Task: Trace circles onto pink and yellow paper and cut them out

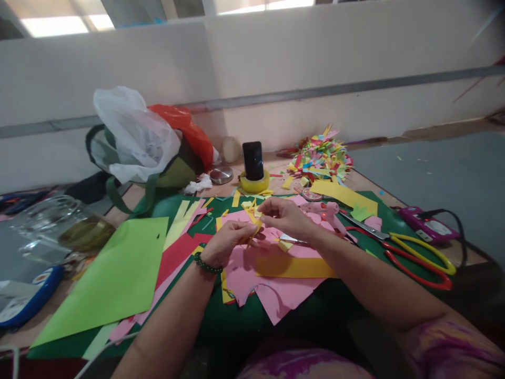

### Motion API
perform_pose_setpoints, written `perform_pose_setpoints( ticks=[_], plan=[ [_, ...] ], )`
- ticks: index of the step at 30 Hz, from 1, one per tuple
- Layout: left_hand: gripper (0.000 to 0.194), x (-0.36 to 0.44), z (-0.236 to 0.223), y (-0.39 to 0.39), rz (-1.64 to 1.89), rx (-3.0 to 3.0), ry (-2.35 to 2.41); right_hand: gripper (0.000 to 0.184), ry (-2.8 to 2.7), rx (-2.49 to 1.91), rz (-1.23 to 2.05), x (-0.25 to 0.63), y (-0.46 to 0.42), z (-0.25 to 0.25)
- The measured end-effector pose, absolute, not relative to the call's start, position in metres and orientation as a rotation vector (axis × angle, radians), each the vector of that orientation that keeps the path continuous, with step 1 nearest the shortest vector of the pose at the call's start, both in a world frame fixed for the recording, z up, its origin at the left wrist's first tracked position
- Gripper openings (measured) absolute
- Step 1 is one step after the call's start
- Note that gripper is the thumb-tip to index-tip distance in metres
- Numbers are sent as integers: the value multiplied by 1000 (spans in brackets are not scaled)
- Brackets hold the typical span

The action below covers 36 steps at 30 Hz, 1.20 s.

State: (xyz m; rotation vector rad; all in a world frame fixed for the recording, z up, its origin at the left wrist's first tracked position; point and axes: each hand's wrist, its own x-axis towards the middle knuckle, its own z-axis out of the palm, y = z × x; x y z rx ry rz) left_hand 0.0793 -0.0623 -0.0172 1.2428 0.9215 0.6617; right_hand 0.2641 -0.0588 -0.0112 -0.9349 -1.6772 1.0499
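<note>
Over the middle of the table, my left hand pinches a small folded piece of yellow paper with narrow cut points standing up. My right hand is closed at the upper right of that paper, thumb and fingers pressed together at its edge. Pink paper sheets lie under both hands, with a broad orange-yellow strip across them. A pink glue gun lies just beyond my right wrist. Large scissors with one red and one yellow handle rest beside my right forearm.
A light green sheet and red strips lie to the left. Behind stand a phone on a yellow tape roll, a heap of paper cuttings and a bag. A purple box with a cable sits right.
</note>
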Motion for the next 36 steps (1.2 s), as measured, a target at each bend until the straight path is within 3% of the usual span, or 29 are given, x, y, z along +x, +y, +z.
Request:
perform_pose_setpoints(
  ticks=[9,12,15,17,22,26,29,36],
  plan=[
    [39,76,-12,-60,722,1292,982,17,-1716,-1023,913,263,-59,-11],
    [40,70,-11,-57,788,1295,1009,25,-1851,-1138,638,265,-75,10],
    [42,66,-10,-55,850,1272,1027,18,-2085,-1302,295,279,-108,42],
    [42,65,-8,-57,842,1278,1023,16,-2195,-1547,127,299,-132,58],
    [37,78,-4,-75,538,1409,934,40,-2013,-2466,-50,363,-153,41],
    [27,95,-4,-85,277,1555,965,47,-1787,-2405,-16,388,-128,-7],
    [23,100,-7,-88,226,1638,1040,33,-1768,-2240,153,387,-109,-33],
    [19,94,-14,-84,239,1594,1154,30,-1571,-1997,-89,400,-114,-26]
  ],
)
